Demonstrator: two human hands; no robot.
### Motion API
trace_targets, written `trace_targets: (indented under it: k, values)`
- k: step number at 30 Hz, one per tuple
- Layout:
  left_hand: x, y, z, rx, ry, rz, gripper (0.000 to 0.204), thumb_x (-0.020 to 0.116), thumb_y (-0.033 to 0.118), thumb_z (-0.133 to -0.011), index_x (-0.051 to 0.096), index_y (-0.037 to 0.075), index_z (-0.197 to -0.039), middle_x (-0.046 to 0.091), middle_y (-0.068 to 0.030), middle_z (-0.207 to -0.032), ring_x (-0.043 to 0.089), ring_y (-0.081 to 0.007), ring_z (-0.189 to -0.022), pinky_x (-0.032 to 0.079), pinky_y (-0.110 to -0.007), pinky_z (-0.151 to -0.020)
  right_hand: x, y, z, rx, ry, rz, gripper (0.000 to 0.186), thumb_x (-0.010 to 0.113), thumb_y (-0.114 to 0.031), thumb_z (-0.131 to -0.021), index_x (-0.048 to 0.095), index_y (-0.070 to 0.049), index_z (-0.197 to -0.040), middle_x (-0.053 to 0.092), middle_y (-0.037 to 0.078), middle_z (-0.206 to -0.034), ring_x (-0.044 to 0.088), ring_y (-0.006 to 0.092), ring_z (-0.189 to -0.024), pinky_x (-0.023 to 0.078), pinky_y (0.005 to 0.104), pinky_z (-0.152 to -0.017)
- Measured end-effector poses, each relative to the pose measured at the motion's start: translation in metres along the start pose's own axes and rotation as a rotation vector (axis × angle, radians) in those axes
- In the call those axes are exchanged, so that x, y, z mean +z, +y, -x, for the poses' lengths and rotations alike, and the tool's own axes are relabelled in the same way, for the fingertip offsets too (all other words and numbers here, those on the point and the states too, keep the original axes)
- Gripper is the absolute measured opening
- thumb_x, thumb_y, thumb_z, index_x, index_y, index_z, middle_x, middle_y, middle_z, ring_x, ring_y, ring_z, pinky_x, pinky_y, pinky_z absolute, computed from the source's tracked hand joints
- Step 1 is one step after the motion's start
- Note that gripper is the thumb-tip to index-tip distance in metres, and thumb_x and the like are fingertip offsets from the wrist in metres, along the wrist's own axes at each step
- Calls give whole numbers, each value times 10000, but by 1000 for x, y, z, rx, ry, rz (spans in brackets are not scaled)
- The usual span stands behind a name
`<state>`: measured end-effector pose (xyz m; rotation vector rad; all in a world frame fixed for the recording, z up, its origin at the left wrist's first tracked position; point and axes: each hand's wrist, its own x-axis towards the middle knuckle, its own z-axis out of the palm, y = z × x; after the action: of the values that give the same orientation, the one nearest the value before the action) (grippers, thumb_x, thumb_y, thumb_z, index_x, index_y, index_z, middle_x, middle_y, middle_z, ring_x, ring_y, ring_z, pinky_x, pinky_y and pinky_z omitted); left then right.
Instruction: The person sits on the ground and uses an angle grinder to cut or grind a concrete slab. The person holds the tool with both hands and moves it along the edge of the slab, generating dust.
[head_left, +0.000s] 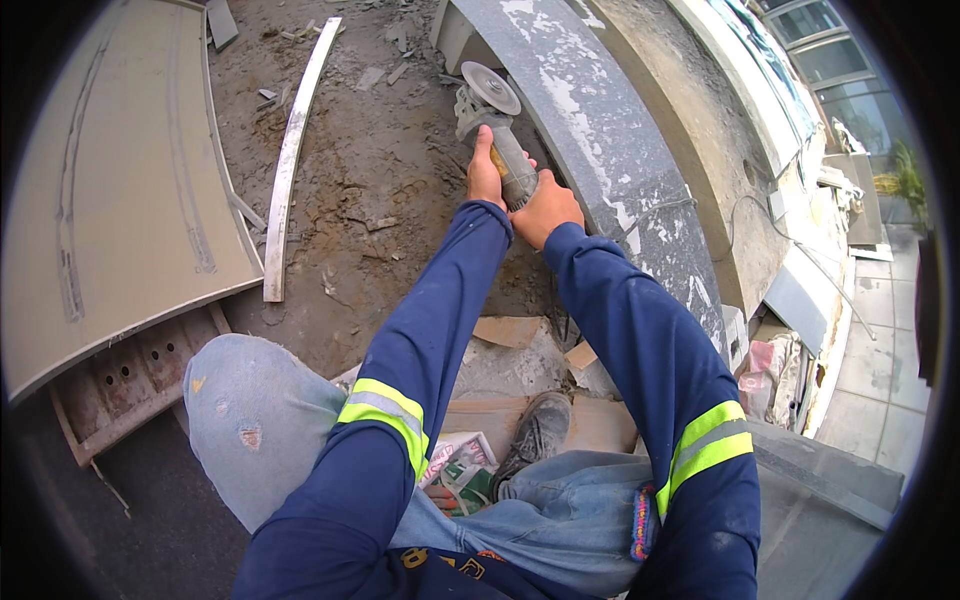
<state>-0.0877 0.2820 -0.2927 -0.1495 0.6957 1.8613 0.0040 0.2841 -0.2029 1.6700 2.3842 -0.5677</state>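
Observation:
Out in front of me, both arms hold a dusty angle grinder (512,160) with a round cutting disc (491,87) at its far end. My left hand (486,175) wraps the body behind the head, thumb along its top. Around the rear of the body closes my right hand (549,210), its fingers partly hidden. The disc is beside the near-left edge of a long grey stone slab (590,110) with white patches. Whether disc and slab touch, I cannot tell.
A narrow pale strip (298,150) lies on rubble-strewn soil (365,190). At left stands a large beige panel (130,170) above a rusty metal frame (140,370). A thin cable (655,207) crosses the slab. Crumpled sacks (770,378) and tiled paving (870,370) are at right.

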Motion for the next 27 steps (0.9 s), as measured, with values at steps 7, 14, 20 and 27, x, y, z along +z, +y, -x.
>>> trace_targets:
  k: [7, 14, 20, 27]
  values:
    - [-1, -3, -7, -19, -25, -6, 636, 487, 635, -947, 587, 20, -1072, 637, -143, -880, 667, -274, -799, 572, -436, -725, 3, 7, -7, -20, 20, -16, 714, 829, -403, -657, 543, 2, -1171, 690, 263, -1053, 671, 411, -1012, 539, 457, -899]
    - [-2, -6, -12, -17, -43, -13, 607, 481, 603, -956, 586, 16, -1068, 638, -148, -872, 667, -285, -800, 572, -440, -738, 0, 6, -7, 5, 5, 16, 683, 810, -400, -677, 533, -39, -1188, 701, 218, -1056, 686, 371, -1010, 548, 437, -897]
    - [-1, -5, -8, -28, -49, -5, 571, 494, 565, -949, 584, 12, -1061, 641, -153, -866, 670, -286, -780, 576, -441, -727, 4, 10, -8, -15, 13, -29, 751, 830, -446, -644, 539, 7, -1167, 689, 266, -1047, 671, 414, -1007, 539, 462, -891]
    - [-2, -1, -10, -32, -41, -7, 527, 492, 550, -948, 585, 38, -1026, 634, -135, -832, 668, -274, -736, 575, -421, -682, 3, 5, -5, -8, 12, -70, 743, 837, -414, -642, 539, 7, -1176, 690, 266, -1048, 672, 413, -1006, 539, 463, -887]
